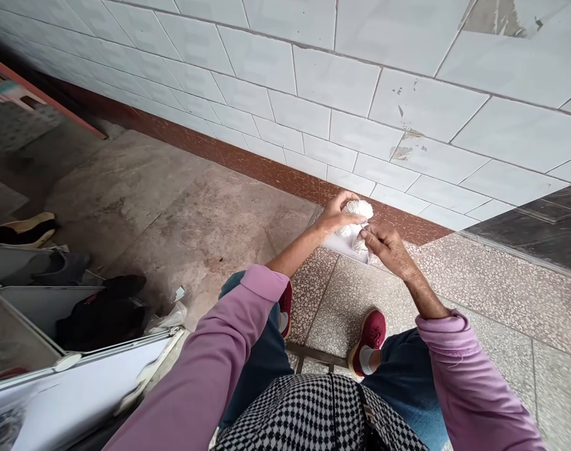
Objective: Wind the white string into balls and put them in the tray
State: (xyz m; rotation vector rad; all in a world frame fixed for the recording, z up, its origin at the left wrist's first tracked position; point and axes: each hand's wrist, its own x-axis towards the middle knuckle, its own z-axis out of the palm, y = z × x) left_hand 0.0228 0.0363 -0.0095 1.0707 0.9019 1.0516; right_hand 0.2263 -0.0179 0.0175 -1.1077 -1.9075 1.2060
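My left hand (335, 215) is closed around a ball of white yarn (359, 208), thumb across its near side. Just below and to the right of the ball, my right hand (389, 248) is pinched with its fingertips together. A short bit of yarn strand (362, 226) shows between the ball and those fingertips. Under both hands a shallow white tray (344, 245) rests on the floor near the wall. Smaller white yarn balls (360, 247) lie in it, partly hidden by my hands.
A white tiled wall (261, 100) with a brown skirting (229, 168) runs across the front. To the left stands an open rack (83, 366) with shoes and dark items. A dark door panel (548, 219) is at the right. My red shoes (372, 331) are on the speckled floor tiles.
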